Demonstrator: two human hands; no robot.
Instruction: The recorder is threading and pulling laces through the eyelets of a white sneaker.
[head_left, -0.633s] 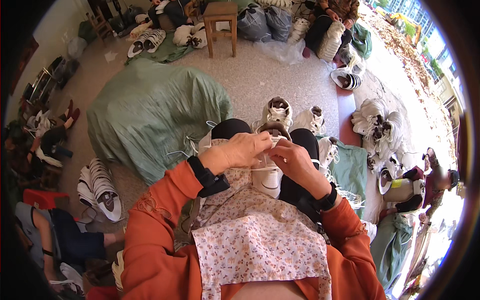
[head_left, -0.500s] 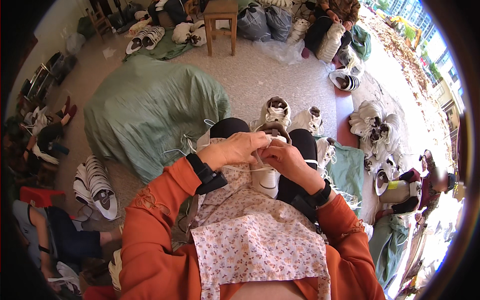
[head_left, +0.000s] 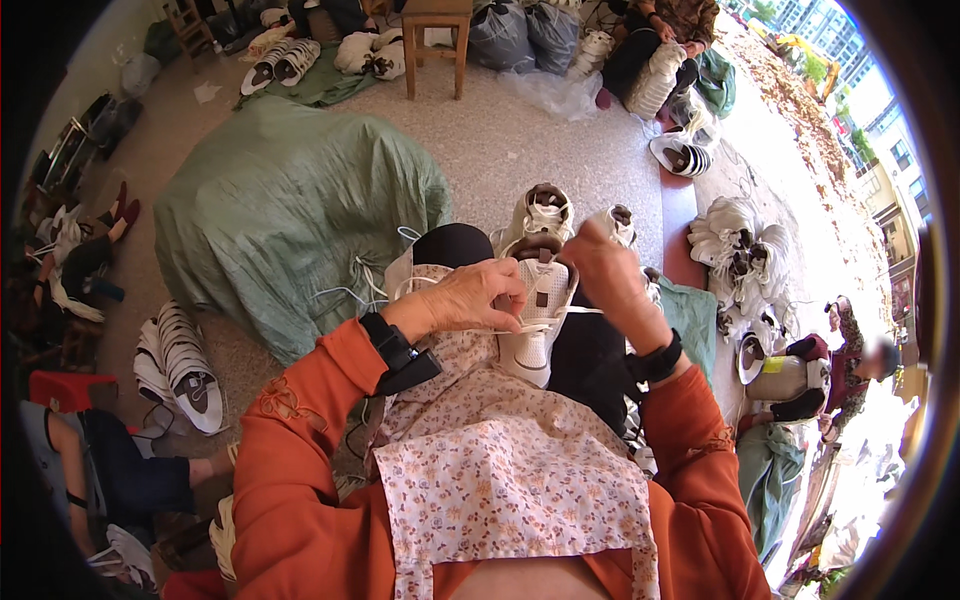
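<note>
A white sneaker (head_left: 545,285) with a brown lining and a small brown patch on its tongue rests between my knees, its toe toward me. A pale shoelace (head_left: 540,327) crosses the sneaker near the toe. My left hand (head_left: 468,296) is at the shoe's left side, thumb and fingers pinched on the lace. My right hand (head_left: 608,268) is raised off the shoe's right side with fingers curled closed; what they hold is hidden. Just beyond stands another white sneaker (head_left: 545,208), loosely laced.
A large green sack (head_left: 290,200) lies at the left front. Stacked shoe uppers (head_left: 185,375) sit left, and a white pile (head_left: 740,250) lies right. A wooden stool (head_left: 437,35) stands at the back. Other people sit around, one beside a red stool (head_left: 65,388).
My right hand has left the lace area by my left hand and moved right and upward. More of the sneaker's tongue now shows. My left hand stays at the shoe.
</note>
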